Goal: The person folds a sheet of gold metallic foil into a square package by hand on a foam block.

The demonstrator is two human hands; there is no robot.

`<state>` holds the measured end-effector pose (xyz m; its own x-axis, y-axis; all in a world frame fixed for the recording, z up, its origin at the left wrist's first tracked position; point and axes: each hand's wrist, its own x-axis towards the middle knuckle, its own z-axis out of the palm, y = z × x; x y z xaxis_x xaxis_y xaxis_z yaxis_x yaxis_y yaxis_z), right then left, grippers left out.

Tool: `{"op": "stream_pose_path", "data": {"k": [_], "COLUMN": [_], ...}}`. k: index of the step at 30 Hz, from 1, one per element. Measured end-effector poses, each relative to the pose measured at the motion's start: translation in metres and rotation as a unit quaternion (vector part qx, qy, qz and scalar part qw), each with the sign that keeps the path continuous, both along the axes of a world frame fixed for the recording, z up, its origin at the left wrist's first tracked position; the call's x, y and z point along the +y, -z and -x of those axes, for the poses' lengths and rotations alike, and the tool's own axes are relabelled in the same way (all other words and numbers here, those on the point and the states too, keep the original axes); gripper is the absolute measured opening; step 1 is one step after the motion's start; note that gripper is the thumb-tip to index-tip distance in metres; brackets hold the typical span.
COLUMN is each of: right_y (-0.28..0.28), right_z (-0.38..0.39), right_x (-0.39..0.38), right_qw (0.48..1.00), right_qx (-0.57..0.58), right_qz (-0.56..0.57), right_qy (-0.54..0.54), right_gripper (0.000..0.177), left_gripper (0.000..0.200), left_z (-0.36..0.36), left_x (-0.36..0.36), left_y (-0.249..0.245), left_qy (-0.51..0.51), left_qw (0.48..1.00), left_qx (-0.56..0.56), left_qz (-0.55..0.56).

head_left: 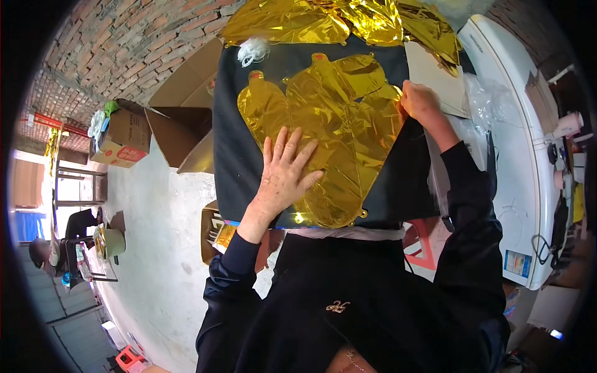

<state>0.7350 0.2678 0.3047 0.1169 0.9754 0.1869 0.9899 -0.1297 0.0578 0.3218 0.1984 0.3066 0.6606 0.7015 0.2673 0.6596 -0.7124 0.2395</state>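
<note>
A flat gold foil balloon (329, 137) lies on a table covered with black cloth (236, 180). My left hand (285, 171) rests palm down on its left part, fingers spread. At the balloon's upper right edge, my right hand (420, 102) is closed, its fingers pinched on the foil edge. Small tabs with holes stick out along the balloon's outline, and reddish marks show on two of its upper tips. A bundle of white string (253, 51) sits at the cloth's upper left.
More gold foil (292, 23) is heaped along the table's far edge. Open cardboard boxes (180, 133) stand to the left, beside a printed carton (127, 138). On the right are clear plastic (488, 102) and a white appliance (510, 149). A person in dark clothes (81, 224) is at far left.
</note>
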Motion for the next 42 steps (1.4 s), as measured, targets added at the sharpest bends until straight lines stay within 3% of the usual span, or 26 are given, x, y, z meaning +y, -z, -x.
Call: {"op": "stream_pose_path", "data": {"k": [7, 11, 15, 19, 25, 42], "right_y": [-0.014, -0.017, -0.027, -0.029, -0.034, -0.028], "right_z": [0.04, 0.078, 0.089, 0.079, 0.064, 0.07], "right_x": [0.024, 0.043, 0.075, 0.096, 0.103, 0.092], "right_qw": [0.962, 0.966, 0.995, 0.993, 0.99, 0.992], "right_qx": [-0.022, 0.036, 0.055, 0.09, 0.11, 0.104], "right_qz": [-0.245, -0.211, -0.064, 0.078, 0.082, 0.053], "right_qy": [-0.115, -0.146, -0.05, 0.027, 0.034, 0.038], "right_gripper": [0.019, 0.03, 0.034, 0.025, 0.019, 0.023], "left_gripper": [0.066, 0.067, 0.073, 0.076, 0.076, 0.071], "left_z": [-0.015, -0.028, -0.028, -0.029, -0.029, -0.031], "left_x": [0.009, 0.017, 0.021, 0.021, 0.019, 0.012], "left_y": [-0.019, -0.009, 0.006, 0.007, 0.004, 0.008], "left_qy": [0.005, 0.003, -0.014, -0.032, -0.032, -0.022], "left_qw": [0.999, 0.999, 0.999, 0.998, 0.998, 0.998], "left_qx": [-0.03, -0.028, -0.037, -0.061, -0.05, -0.063], "left_qz": [-0.021, -0.015, -0.01, 0.004, 0.016, 0.003]}}
